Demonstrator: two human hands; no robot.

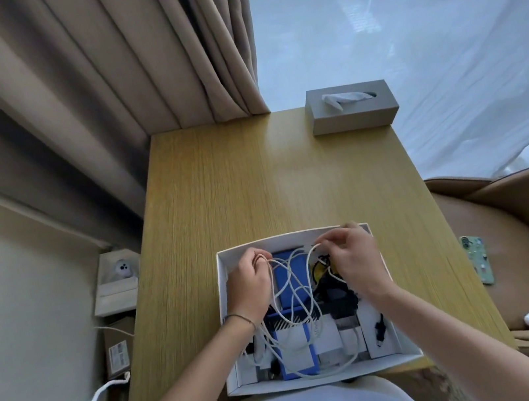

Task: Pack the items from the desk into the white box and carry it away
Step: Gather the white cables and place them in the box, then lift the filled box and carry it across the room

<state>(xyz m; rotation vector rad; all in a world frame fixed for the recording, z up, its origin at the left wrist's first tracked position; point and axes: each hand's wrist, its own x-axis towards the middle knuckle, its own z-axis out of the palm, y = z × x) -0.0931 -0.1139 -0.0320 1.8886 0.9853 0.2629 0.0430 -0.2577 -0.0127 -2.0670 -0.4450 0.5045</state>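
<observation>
White cable (pixel 292 286) loops between both hands' grips above the white box (pixel 322 374).

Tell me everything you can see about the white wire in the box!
The white cable is thin, long and floppy, looking like smooth plastic. It lies in loose tangled loops over the blue items inside the white box, trailing down to the box's near edge. The left hand pinches one part and the right hand pinches another, lifting it a little.

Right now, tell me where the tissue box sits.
In the head view, the grey tissue box stands at the desk's far right corner, beside the sheer curtain, well beyond the white box.
</observation>
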